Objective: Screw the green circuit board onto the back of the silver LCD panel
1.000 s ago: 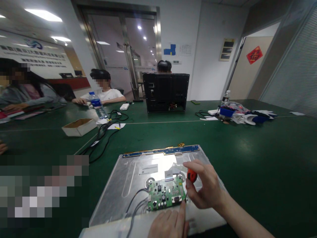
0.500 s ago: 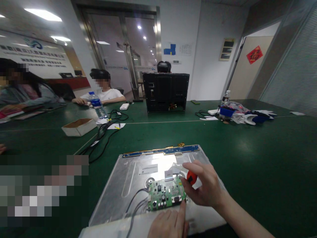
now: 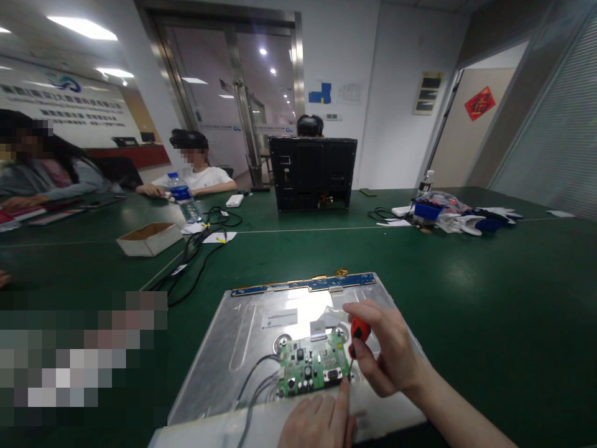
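A green circuit board point(image 3: 310, 364) lies on the metal back of a display panel point(image 3: 242, 323), with dark cables running from its left side. My right hand point(image 3: 389, 348) is closed round a red and black screwdriver point(image 3: 360, 328), held tilted, its thin shaft pointing down to the board's near right corner. The exact seat of the tip is too small to make out. My left hand point(image 3: 317, 423) rests at the board's near edge, index finger stretched to that same corner and the other fingers bent. It holds nothing that I can see.
A blue circuit strip point(image 3: 303, 285) runs along the panel's far edge. Further left on the green table are black cables point(image 3: 191, 261), a white box point(image 3: 149, 239) and a water bottle point(image 3: 183, 198). A black monitor casing point(image 3: 313, 174) stands opposite. Other people sit across and left.
The screwdriver has turned in my right fingers; more of its handle and its shaft now show. My right thumb has shifted down and right. My left hand stays nearly still.
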### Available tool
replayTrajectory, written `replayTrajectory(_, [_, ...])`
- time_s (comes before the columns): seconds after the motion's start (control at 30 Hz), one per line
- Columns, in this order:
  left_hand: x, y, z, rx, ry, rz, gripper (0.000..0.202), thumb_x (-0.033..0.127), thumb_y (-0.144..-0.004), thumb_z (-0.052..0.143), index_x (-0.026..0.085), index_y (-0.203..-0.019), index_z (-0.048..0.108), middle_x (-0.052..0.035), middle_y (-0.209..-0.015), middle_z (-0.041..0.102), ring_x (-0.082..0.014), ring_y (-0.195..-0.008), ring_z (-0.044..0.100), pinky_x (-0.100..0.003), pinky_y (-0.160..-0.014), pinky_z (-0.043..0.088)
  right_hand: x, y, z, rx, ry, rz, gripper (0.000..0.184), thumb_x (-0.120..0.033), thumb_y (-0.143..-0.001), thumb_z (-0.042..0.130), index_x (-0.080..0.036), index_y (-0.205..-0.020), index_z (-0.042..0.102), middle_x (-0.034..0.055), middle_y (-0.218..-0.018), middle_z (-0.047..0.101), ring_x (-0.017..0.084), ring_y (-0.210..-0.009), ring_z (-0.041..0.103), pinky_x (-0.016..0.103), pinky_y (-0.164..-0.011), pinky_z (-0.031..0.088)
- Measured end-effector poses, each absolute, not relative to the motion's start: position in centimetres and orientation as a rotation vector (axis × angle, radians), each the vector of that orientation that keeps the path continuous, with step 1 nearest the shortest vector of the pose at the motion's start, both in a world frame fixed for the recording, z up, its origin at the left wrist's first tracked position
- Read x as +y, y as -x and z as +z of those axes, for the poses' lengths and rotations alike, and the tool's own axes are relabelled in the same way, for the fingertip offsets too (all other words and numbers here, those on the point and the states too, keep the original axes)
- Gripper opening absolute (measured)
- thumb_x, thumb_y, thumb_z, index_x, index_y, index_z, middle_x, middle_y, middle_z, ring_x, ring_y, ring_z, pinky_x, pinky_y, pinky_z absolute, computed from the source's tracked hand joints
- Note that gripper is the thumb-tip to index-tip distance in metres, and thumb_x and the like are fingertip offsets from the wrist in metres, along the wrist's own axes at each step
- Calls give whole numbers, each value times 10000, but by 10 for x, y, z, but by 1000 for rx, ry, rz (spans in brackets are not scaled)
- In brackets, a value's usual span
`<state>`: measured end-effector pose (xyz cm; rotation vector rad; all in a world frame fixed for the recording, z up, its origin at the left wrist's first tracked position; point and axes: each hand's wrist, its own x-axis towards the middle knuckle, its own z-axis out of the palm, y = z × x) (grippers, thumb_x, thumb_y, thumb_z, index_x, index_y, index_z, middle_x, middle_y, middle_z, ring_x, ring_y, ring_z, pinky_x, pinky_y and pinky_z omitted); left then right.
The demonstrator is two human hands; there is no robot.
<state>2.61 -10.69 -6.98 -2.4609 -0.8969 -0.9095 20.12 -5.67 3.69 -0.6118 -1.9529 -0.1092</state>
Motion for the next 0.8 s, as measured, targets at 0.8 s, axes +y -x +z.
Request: replayTrajectory(0.8, [-107,-24,-73,-884,2476,-886,412,205,-1082,178,77,-1105,569,-2,-644,643,-142,-484,638,-266,-478,488,-56,-197,32,-1904,679,-232,256,-164,-897,513,-193,-1151,509,-46,-637,575,123,-488,536,242,-463,400])
